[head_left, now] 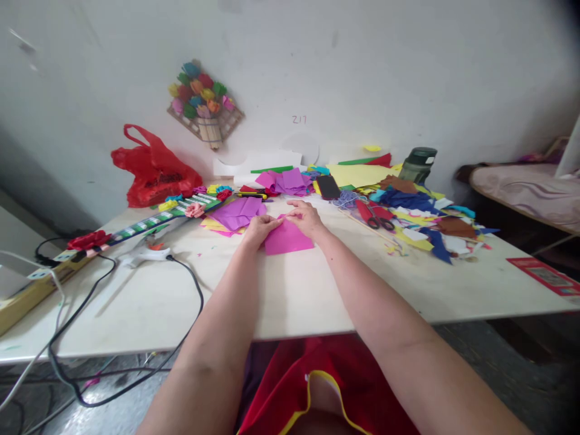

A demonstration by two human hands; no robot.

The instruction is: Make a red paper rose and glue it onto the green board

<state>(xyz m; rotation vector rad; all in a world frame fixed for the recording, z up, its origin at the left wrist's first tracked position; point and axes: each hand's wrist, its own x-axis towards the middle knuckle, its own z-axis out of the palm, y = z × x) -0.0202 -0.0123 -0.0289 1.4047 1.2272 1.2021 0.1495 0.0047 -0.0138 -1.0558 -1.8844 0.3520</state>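
Magenta paper sheet point(288, 239) lies flat on the white table point(294, 290), near the middle, straight ahead of the person. Nearest the camera, two bare forearms reach forward over a red garment with yellow trim point(312, 386). The left hand point(259, 229) rests on the sheet's upper left corner with fingers curled and pressed down on the paper. The right hand point(307, 219) sits at the upper edge, fingers close together, pinching or pressing the paper where a corner appears to be turned in. Judging from this, folding has only begun: most of the sheet looks unfolded and flat, and no finished shape shows in it.

Left of the hands, a white glue gun point(145, 252) with a black cord point(190, 290) lies on the table. Just beyond the sheet is a stack of purple paper point(238, 211), and beside it a green-and-white striped strip with paper flowers point(158, 219). Right of the hands, red-handled scissors point(378, 219) lie among coloured paper scraps point(426, 223). Farther back are a dark phone point(327, 186), a green bottle point(417, 164) and a red plastic bag point(154, 168). On the wall hangs a bouquet of paper roses point(203, 99).
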